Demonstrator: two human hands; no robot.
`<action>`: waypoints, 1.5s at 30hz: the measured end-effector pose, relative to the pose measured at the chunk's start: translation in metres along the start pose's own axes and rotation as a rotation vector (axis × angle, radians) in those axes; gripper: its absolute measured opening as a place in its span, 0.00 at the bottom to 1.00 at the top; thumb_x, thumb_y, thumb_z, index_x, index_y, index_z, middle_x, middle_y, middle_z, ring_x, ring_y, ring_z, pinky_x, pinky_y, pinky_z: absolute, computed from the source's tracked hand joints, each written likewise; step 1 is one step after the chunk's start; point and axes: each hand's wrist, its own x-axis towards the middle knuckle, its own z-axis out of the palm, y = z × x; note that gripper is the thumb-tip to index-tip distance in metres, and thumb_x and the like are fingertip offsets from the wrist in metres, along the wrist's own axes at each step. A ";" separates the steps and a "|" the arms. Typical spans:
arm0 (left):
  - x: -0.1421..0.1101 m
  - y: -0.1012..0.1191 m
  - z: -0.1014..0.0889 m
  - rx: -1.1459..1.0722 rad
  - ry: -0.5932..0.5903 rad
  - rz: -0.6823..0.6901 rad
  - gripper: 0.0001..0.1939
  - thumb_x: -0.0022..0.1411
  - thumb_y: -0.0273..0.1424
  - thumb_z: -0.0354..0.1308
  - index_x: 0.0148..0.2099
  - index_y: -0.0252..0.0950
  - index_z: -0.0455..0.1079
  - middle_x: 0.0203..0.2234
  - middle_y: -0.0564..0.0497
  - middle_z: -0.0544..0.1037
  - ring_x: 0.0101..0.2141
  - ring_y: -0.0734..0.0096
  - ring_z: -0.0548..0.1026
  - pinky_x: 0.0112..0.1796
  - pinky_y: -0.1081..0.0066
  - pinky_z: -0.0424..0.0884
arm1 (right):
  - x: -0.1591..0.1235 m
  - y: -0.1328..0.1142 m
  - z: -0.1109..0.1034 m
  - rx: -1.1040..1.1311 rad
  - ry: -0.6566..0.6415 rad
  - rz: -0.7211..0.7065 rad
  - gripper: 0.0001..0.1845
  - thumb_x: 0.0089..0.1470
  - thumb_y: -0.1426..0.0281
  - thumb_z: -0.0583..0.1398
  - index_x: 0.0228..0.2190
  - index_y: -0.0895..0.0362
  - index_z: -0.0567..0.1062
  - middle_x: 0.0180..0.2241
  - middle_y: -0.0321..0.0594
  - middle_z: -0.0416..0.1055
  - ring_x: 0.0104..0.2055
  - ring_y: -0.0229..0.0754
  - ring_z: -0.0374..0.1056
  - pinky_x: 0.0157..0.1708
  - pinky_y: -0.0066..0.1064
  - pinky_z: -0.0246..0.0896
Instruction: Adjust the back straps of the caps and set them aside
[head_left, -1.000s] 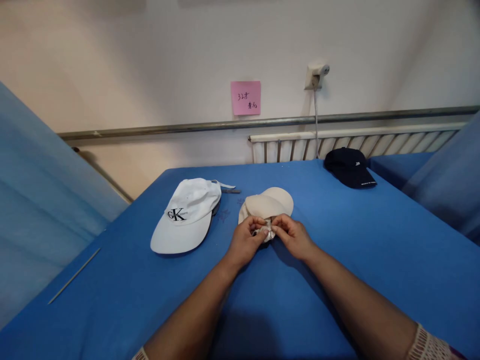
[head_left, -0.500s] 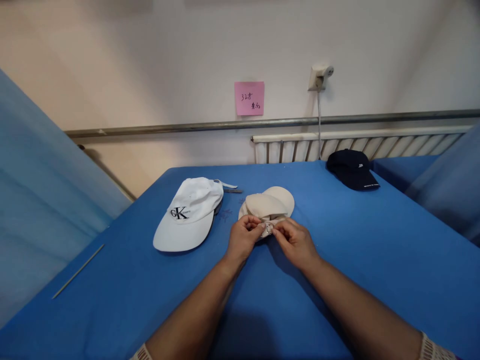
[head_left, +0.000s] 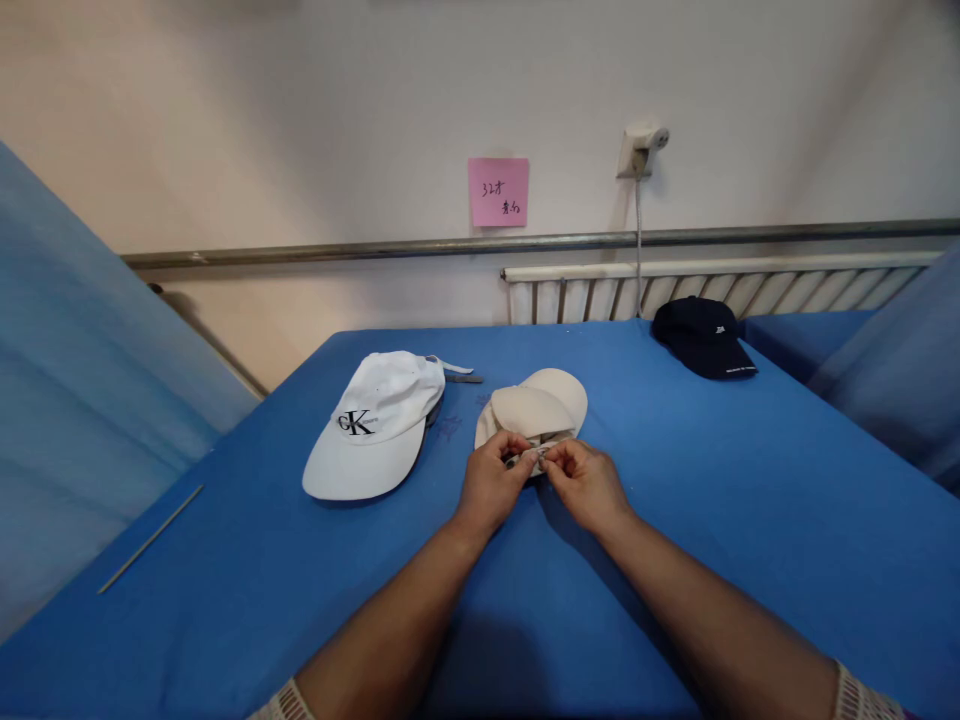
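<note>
A beige cap (head_left: 529, 410) lies on the blue-covered table (head_left: 712, 480), its brim pointing away from me and its back strap facing me. My left hand (head_left: 495, 480) pinches the left part of the strap between thumb and finger. From the other side my right hand (head_left: 589, 485) grips the strap close to its small metal buckle, their tips almost touching. The fingers mostly cover the buckle, so how the strap runs through it cannot be made out. To the left rests a white cap (head_left: 375, 430) with black letters on its front.
A dark navy cap (head_left: 703, 338) lies at the far right corner. A thin stick (head_left: 150, 540) is near the left edge. Behind the table are a radiator (head_left: 585, 295), a metal rail (head_left: 420, 247) and a socket with a cord (head_left: 637, 155). Blue curtains (head_left: 97, 380) hang at both sides.
The metal buckle showed between my fingertips before; now my fingers have closed in and cover most of it. The cap has stayed in place, apart from a slight shift of the view.
</note>
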 end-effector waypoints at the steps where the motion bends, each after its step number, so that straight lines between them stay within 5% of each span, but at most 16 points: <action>1: 0.000 0.000 0.000 0.015 -0.005 0.005 0.07 0.54 0.34 0.61 0.34 0.36 0.71 0.28 0.53 0.77 0.30 0.71 0.73 0.33 0.73 0.66 | 0.000 0.002 0.002 0.019 -0.006 0.023 0.07 0.52 0.67 0.58 0.25 0.55 0.72 0.24 0.36 0.70 0.25 0.38 0.64 0.26 0.28 0.58; 9: -0.001 0.005 -0.002 0.184 -0.104 0.059 0.06 0.57 0.34 0.59 0.35 0.38 0.73 0.28 0.55 0.78 0.29 0.71 0.72 0.32 0.73 0.63 | 0.005 0.005 0.007 0.461 -0.039 0.355 0.12 0.41 0.61 0.62 0.21 0.56 0.68 0.17 0.31 0.63 0.19 0.33 0.55 0.19 0.26 0.49; 14: -0.001 0.004 -0.001 0.149 -0.155 0.076 0.06 0.58 0.34 0.59 0.35 0.38 0.71 0.29 0.54 0.77 0.31 0.71 0.72 0.33 0.73 0.64 | 0.009 -0.003 -0.008 0.644 -0.182 0.598 0.14 0.40 0.60 0.64 0.22 0.57 0.69 0.13 0.26 0.55 0.15 0.29 0.46 0.14 0.23 0.37; 24: 0.006 -0.004 0.001 -0.003 -0.067 -0.051 0.08 0.53 0.34 0.62 0.32 0.34 0.69 0.25 0.54 0.75 0.28 0.73 0.71 0.31 0.74 0.65 | 0.006 0.006 0.007 0.484 -0.120 0.351 0.15 0.41 0.59 0.64 0.22 0.57 0.69 0.16 0.29 0.64 0.16 0.32 0.58 0.16 0.24 0.52; 35: 0.006 -0.001 0.006 -0.111 -0.070 -0.095 0.10 0.50 0.34 0.64 0.32 0.34 0.69 0.25 0.52 0.76 0.27 0.72 0.72 0.31 0.73 0.67 | 0.013 0.001 -0.014 0.641 -0.287 0.553 0.10 0.40 0.64 0.61 0.19 0.56 0.67 0.12 0.29 0.58 0.14 0.30 0.50 0.13 0.24 0.42; 45: 0.010 -0.008 0.001 -0.159 -0.113 -0.091 0.12 0.51 0.35 0.64 0.33 0.32 0.71 0.24 0.53 0.74 0.25 0.75 0.69 0.28 0.75 0.64 | 0.014 0.025 0.002 0.294 -0.021 0.156 0.08 0.47 0.65 0.60 0.24 0.56 0.69 0.19 0.32 0.67 0.21 0.34 0.60 0.22 0.26 0.55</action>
